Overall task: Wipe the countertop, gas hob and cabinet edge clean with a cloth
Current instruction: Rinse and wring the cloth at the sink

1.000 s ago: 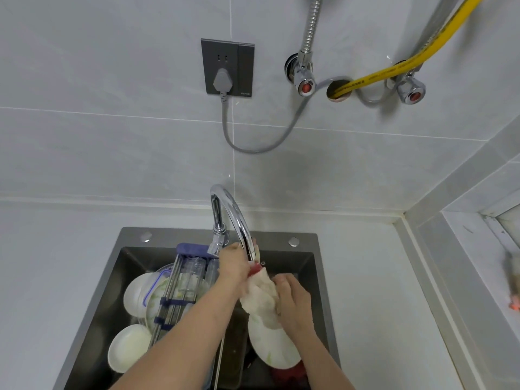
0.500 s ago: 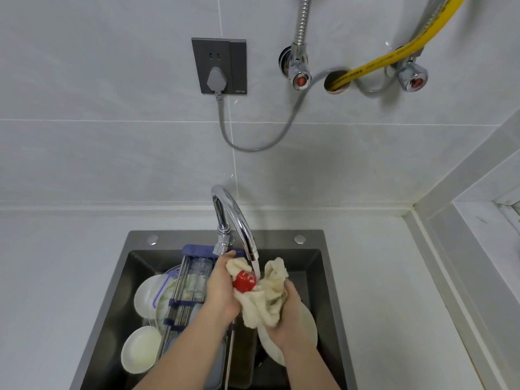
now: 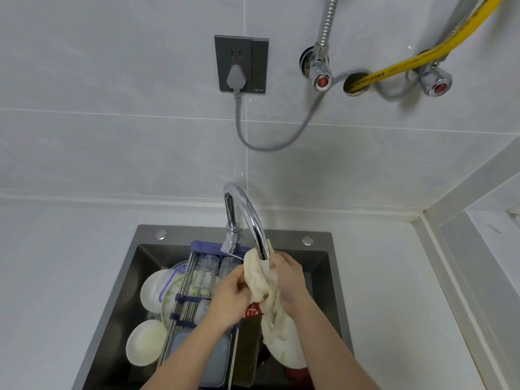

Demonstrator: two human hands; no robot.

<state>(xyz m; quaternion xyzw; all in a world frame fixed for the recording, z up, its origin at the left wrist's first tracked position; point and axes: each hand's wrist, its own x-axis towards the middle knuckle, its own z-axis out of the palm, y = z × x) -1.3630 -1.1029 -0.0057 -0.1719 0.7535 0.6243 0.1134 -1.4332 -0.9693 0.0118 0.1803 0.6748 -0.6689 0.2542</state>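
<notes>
While the cloth (image 3: 264,288) was bunched low between the two hands half a second ago, with a red patch showing at its top, I now see it pulled up under the faucet (image 3: 247,218) spout in the head view, its upper fold touching the spout tip at about twelve o'clock from the hands. My left hand (image 3: 229,298) has a closed grip, fingers curled round the lower left of the cloth; my right hand (image 3: 289,280) wraps the cloth from the three o'clock side, fingers curled round it too. The red patch has dropped to roughly six o'clock of the twist, just below the left hand. I judge this as rinsing or wringing, so no wiping has begun: the tabletop (image 3: 394,277) at three o'clock of the sink (image 3: 318,243) waits, and neither hob nor cabinet edge is in view. The sink holds plates (image 3: 143,343) and a metal rack (image 3: 183,299) at nine o'clock of the hands. As for writing, the red patch carries a white mark I cannot read, the yellow hose (image 3: 399,67) at one o'clock has dark print too blurred to make out, and the wall socket (image 3: 241,64) bears a tiny illegible mark low on its right.
</notes>
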